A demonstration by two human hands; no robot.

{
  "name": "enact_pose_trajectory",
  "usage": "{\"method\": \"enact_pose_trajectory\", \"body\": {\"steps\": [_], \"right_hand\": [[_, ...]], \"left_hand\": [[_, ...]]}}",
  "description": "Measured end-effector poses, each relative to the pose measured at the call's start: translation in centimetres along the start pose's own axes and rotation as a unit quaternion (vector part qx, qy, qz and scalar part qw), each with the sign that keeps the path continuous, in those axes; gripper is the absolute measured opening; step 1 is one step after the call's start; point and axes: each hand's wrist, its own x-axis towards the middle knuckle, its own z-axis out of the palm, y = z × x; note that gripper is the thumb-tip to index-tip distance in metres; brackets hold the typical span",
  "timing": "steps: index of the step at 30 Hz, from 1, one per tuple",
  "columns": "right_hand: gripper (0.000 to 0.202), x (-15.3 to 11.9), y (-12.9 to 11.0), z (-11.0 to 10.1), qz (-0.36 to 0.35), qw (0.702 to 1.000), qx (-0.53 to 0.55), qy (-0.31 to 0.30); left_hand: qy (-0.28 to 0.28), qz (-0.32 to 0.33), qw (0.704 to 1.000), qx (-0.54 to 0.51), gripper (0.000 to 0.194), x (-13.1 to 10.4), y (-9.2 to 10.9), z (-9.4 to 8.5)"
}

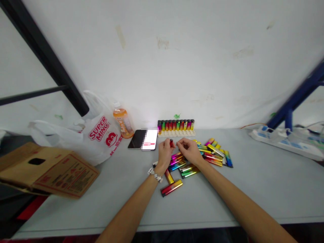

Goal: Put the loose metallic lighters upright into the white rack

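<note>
My left hand (165,153), with a bracelet at its wrist, is closed around a red lighter (171,143), whose dark top shows above the fingers. Close beside it, my right hand (189,151) has its fingertips pinched together; whatever they hold is too small to make out. Under and around both hands lies a loose pile of shiny multicoloured lighters (190,172). One red and yellow lighter (172,188) lies nearest to me. Behind the hands, a white rack (177,133) carries a row of upright lighters (178,125) along its back side.
Left of the rack lies a tablet (136,139), partly blurred out. Further left stand an orange drink bottle (123,121), a white plastic bag (101,141) and a cardboard box (65,173). A white power strip (280,143) lies at the right, near a blue metal frame (291,104).
</note>
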Motion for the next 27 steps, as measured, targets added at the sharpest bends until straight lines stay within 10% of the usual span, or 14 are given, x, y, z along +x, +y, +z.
{"method": "enact_pose_trajectory", "body": {"steps": [15, 27], "right_hand": [[0.021, -0.1, -0.2, 0.0, -0.007, 1.000, -0.004, -0.005], [0.020, -0.5, -4.7, -0.6, -0.131, 0.991, -0.028, -0.003]], "left_hand": [[-0.031, -0.022, 0.999, -0.031, 0.056, 0.1, -0.4, -0.2], [-0.043, -0.010, 0.994, -0.104, 0.066, -0.2, -0.8, -0.1]]}}
